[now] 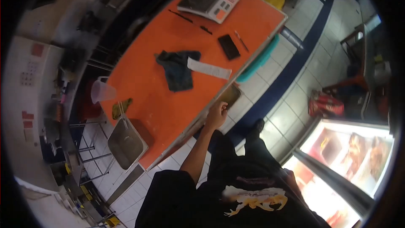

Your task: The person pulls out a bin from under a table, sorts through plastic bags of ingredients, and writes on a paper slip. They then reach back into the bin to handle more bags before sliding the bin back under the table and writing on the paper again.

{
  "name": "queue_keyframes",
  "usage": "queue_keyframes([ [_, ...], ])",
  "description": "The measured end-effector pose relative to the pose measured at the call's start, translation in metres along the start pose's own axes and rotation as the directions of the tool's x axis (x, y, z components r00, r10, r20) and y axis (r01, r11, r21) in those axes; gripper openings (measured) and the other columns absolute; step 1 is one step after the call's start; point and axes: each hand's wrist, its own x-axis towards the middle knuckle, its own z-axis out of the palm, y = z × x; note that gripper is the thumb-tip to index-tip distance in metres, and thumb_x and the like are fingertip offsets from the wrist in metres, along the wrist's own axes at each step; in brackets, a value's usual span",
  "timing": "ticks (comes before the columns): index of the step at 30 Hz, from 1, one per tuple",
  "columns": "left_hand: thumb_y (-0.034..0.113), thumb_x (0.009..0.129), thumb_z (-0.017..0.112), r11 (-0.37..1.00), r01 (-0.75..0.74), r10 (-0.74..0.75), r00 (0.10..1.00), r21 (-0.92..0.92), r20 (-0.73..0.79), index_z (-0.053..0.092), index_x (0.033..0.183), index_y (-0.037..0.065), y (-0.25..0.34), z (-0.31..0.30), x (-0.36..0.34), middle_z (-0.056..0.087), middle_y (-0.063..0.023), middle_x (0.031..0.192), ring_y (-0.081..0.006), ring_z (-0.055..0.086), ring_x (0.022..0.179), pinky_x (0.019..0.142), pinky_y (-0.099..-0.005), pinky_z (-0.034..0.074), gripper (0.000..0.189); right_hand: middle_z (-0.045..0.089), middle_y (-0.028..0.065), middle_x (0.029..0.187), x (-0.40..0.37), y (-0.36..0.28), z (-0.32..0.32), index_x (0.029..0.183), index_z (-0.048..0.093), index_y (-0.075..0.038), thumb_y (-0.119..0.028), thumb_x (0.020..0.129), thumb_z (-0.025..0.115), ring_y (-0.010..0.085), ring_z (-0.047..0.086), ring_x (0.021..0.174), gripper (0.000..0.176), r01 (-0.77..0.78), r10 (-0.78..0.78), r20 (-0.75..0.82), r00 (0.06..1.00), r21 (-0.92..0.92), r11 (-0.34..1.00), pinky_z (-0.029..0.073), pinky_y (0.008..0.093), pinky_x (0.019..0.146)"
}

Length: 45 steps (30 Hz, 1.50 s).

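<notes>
My left hand [217, 115] hangs at the near edge of the orange table [147, 114], its fingers curled in with nothing seen in them. Just beyond it, below the table edge, is a brownish container [230, 96]. On the tabletop nearest the hand lie a long paper slip [209, 69] and a crumpled dark blue-grey cloth [177, 74], the slip touching the cloth. A black phone-like object [228, 47] and a thin pen-like stick [241, 41] lie further along. My right hand does not show.
A weighing scale [211, 0] stands at the table's far end. A metal pan [127, 142] and a clear plastic jug [102, 91] sit at the left edge. Along the side is a teal tub [258, 63]. A lit display case [337, 164] stands at right.
</notes>
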Motion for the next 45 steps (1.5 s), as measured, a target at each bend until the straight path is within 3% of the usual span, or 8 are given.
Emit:
queue_keyframes([
  [4, 0.006, 0.089, 0.069, 0.960, -0.118, 0.196, 0.931, 0.254, -0.308, 0.058, 0.132, 0.003, 0.031, 0.009, 0.081, 0.062, -0.0211, 0.127, -0.0409, 0.060, 0.119, 0.101, -0.0505, 0.049, 0.044, 0.059, 0.0066, 0.062, 0.046, 0.099, -0.068, 0.076, 0.066, 0.001, -0.033, 0.106, 0.065, 0.0141, 0.051, 0.054, 0.046, 0.206, -0.522, -0.245, 0.817, -0.722, 0.661, 0.042, 0.0363, 0.052],
  [12, 0.028, 0.084, 0.078, 0.793, 0.320, -0.016, 0.862, 0.519, -0.507, 0.064, 0.128, 0.010, 0.044, 0.026, 0.149, 0.066, -0.0155, 0.118, -0.0390, 0.063, 0.115, 0.090, -0.0571, 0.053, 0.050, 0.072, 0.0126, 0.071, 0.224, 0.173, -0.233, 0.092, 0.071, 0.004, -0.019, 0.093, 0.072, 0.0213, 0.073, 0.062, 0.023, 0.195, -0.518, -0.199, 0.832, -0.770, 0.608, 0.058, 0.0366, 0.052],
  [16, 0.029, 0.089, 0.073, 0.634, 0.406, -0.001, 0.851, 0.658, -0.525, 0.068, 0.120, 0.011, 0.040, 0.030, 0.156, 0.068, -0.0108, 0.110, -0.0346, 0.067, 0.106, 0.088, -0.0532, 0.054, 0.036, 0.076, 0.0162, 0.080, 0.279, 0.011, -0.236, 0.105, 0.069, 0.006, -0.025, 0.097, 0.064, 0.0217, 0.074, 0.067, 0.032, 0.035, -0.051, -0.365, 0.930, -0.050, 0.998, 0.060, 0.0377, 0.055],
  [22, 0.025, 0.094, 0.068, 0.613, 0.590, -0.212, 0.764, 0.526, -0.609, 0.074, 0.109, 0.009, 0.046, 0.030, 0.174, 0.072, -0.0085, 0.108, -0.0324, 0.070, 0.102, 0.089, -0.0485, 0.055, 0.022, 0.075, 0.0134, 0.090, 0.335, -0.185, -0.235, 0.112, 0.070, 0.002, -0.025, 0.103, 0.065, 0.0182, 0.072, 0.074, 0.028, 0.281, -0.250, 0.130, 0.960, -0.388, 0.878, 0.060, 0.0323, 0.063],
  [29, 0.026, 0.097, 0.069, 0.659, 0.738, -0.367, 0.483, 0.145, -0.795, 0.073, 0.108, 0.005, 0.065, 0.048, 0.197, 0.072, -0.0172, 0.108, -0.0395, 0.069, 0.102, 0.087, -0.0524, 0.053, 0.024, 0.072, 0.0097, 0.081, 0.357, -0.284, -0.302, 0.099, 0.068, 0.002, -0.021, 0.101, 0.071, 0.0161, 0.068, 0.070, 0.023, 0.216, -0.211, 0.045, 0.976, -0.175, 0.961, 0.057, 0.0304, 0.061],
  [32, 0.021, 0.099, 0.068, 0.842, 0.518, -0.009, 0.296, 0.152, -0.955, 0.070, 0.104, 0.000, 0.141, 0.030, 0.264, 0.070, -0.0220, 0.103, -0.0427, 0.066, 0.099, 0.085, -0.0525, 0.052, 0.022, 0.069, 0.0076, 0.075, 0.379, -0.331, -0.331, 0.087, 0.065, -0.002, -0.025, 0.102, 0.072, 0.0150, 0.066, 0.063, 0.028, 0.165, -0.169, -0.088, 0.982, -0.046, 0.985, 0.055, 0.0297, 0.056],
  [38, 0.026, 0.098, 0.072, 0.937, 0.259, 0.017, 0.635, 0.233, -0.772, 0.072, 0.114, 0.002, 0.334, 0.039, 0.418, 0.072, -0.0206, 0.105, -0.0412, 0.068, 0.099, 0.088, -0.0482, 0.052, 0.029, 0.069, 0.0054, 0.094, 0.429, -0.493, -0.365, 0.095, 0.070, 0.000, -0.031, 0.107, 0.064, 0.0108, 0.064, 0.075, 0.033, 0.542, -0.560, 0.032, 0.828, -0.306, 0.783, 0.054, 0.0268, 0.069],
  [45, 0.032, 0.089, 0.078, 0.913, -0.334, 0.365, 0.925, 0.233, -0.105, 0.077, 0.107, 0.011, 0.474, 0.218, 0.561, 0.071, -0.0083, 0.115, -0.0308, 0.066, 0.112, 0.097, -0.0470, 0.049, 0.028, 0.071, 0.0137, 0.123, 0.500, -0.666, -0.378, 0.128, 0.065, -0.006, -0.048, 0.111, 0.048, 0.0210, 0.070, 0.104, 0.049, -0.196, -0.108, 0.753, 0.649, 0.302, 0.933, 0.059, 0.0441, 0.086],
])
